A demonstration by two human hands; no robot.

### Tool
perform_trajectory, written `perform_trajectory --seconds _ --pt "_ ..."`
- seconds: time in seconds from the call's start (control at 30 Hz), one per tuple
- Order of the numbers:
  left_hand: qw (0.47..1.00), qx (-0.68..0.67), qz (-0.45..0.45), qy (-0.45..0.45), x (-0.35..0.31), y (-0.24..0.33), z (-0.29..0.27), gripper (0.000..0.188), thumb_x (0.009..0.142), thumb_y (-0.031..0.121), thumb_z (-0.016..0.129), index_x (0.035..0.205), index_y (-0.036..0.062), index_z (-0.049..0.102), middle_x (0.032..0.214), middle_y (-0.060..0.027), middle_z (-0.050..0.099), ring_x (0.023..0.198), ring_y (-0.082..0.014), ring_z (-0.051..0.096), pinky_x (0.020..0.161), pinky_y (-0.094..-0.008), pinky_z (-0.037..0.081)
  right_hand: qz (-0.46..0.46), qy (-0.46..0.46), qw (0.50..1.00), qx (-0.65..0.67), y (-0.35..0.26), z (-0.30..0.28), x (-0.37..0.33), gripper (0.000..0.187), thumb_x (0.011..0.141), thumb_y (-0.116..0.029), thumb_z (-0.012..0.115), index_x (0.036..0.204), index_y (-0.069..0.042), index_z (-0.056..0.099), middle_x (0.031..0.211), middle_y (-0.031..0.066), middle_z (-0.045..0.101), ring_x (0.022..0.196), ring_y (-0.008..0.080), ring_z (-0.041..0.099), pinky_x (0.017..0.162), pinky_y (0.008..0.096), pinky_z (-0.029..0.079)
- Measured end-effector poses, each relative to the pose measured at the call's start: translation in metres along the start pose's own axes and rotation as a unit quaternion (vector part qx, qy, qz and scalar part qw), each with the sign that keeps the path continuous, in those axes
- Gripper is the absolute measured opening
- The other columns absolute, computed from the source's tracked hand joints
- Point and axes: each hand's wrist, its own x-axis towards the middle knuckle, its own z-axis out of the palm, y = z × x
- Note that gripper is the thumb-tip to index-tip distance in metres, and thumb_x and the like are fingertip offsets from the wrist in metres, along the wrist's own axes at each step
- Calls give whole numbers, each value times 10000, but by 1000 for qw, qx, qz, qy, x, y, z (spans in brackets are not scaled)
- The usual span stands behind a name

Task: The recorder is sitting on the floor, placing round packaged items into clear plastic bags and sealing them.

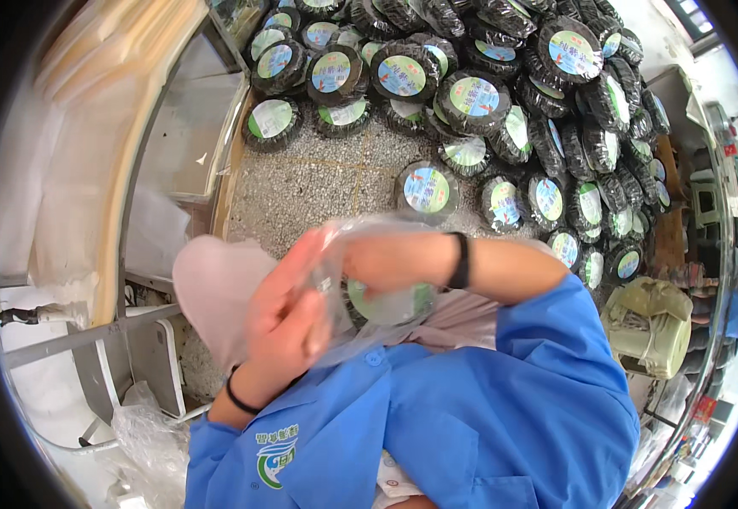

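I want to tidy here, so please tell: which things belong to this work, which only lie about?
In use:
- clear plastic film, at left hand and right hand
- green-labelled round package in lap
- probably black-wrapped round packages on floor

Apparently lying about:
- crumpled clear plastic, lower left
- yellow-green bundle, right

Floor (305,193), speckled grey, yellow-lined; on it, toward my feed's top and right, round black film-wrapped packages (426,188), green-and-blue labels (573,53), some single, many heaped.
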Motion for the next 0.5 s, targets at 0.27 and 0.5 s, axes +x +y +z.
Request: perform_trajectory --seconds 0.27,0.5 --pt "994 -10 102 27 -36 -8 -53 738 835 -62 503 1531 30 274 1557 -190 347 473 -48 431 410 -178 363 555 157 813 82 360 167 -72 814 865 -617 598 1284 79 547 1204 270 640 1116 325 636 907 367 518" --pt "991 -5 133 -6 -24 -8 -64 754 853 -13 558 1538 20 244 1563 -192 334 518 -61 461 459 -202 403 481 359 448 662 313 279 -27 924 585 -491 913 1149 167 592 1111 218 670 1051 318 646 879 362 513"
